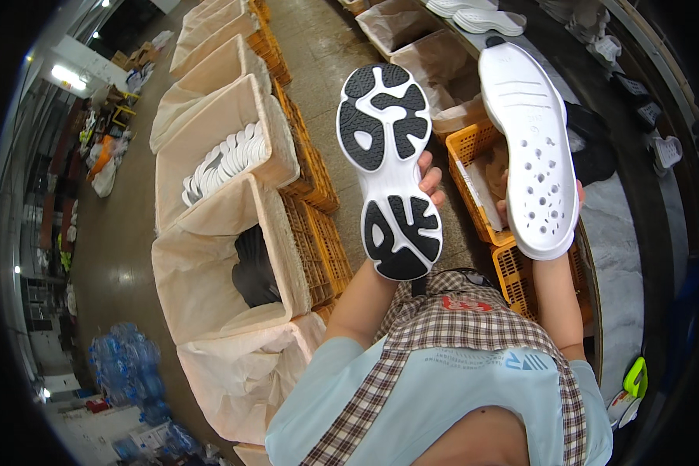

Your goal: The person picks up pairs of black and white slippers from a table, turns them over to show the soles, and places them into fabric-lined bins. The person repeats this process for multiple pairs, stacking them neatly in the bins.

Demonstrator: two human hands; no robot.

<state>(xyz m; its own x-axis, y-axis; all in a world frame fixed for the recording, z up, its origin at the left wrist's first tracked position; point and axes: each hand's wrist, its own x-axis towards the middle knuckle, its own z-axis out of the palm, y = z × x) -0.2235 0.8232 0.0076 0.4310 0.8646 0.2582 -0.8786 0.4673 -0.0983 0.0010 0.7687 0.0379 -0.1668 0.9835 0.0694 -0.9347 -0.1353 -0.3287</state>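
Note:
Two shoe soles are held up side by side in front of me. My left hand grips a white shoe sole with black tread pads, its bottom toward me; the palm is hidden behind it. In my right hand is a white shoe sole turned the other way, with its inner face and a cluster of round holes in view. Only fingertips show at that sole's edges. The two soles are apart, both roughly upright.
Left of me runs a row of cloth-lined orange crates. White soles fill part of one; black pieces lie in another. More orange crates stand between and beyond my arms. A long bench on the right carries several soles.

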